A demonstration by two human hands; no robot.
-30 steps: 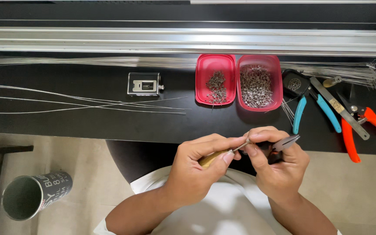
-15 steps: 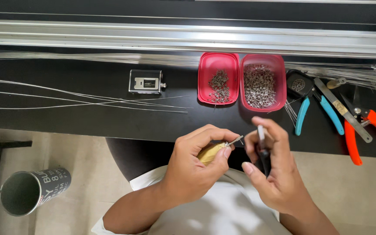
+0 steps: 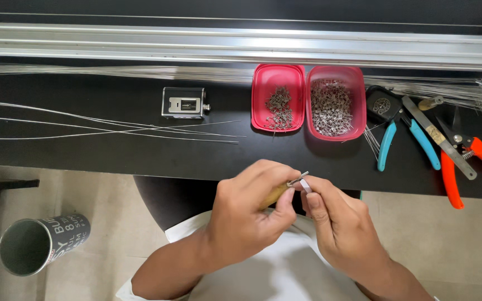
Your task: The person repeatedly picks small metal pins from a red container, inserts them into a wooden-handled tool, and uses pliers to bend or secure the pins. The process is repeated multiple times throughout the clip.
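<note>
My left hand (image 3: 249,214) is closed around a small tool with a wooden handle (image 3: 275,194) and a metal tip (image 3: 298,179), held just below the front edge of the black table (image 3: 140,150). My right hand (image 3: 338,228) pinches a small pale piece (image 3: 305,185) against that metal tip. Both hands meet over my lap. Two pink trays sit on the table beyond them: the left tray (image 3: 278,75) holds a few small metal parts, the right tray (image 3: 336,75) holds many more.
Long thin wires (image 3: 107,128) lie across the table's left half beside a small metal box (image 3: 183,102). Blue-handled pliers (image 3: 397,139), orange-handled cutters (image 3: 464,161) and a file lie at right. An aluminium rail (image 3: 241,47) runs along the back. A grey can (image 3: 40,245) stands on the floor.
My right hand had drawn away from the left hand half a second ago, holding a thin dark piece upright; now it has come back, its fingertips at the tool's tip.
</note>
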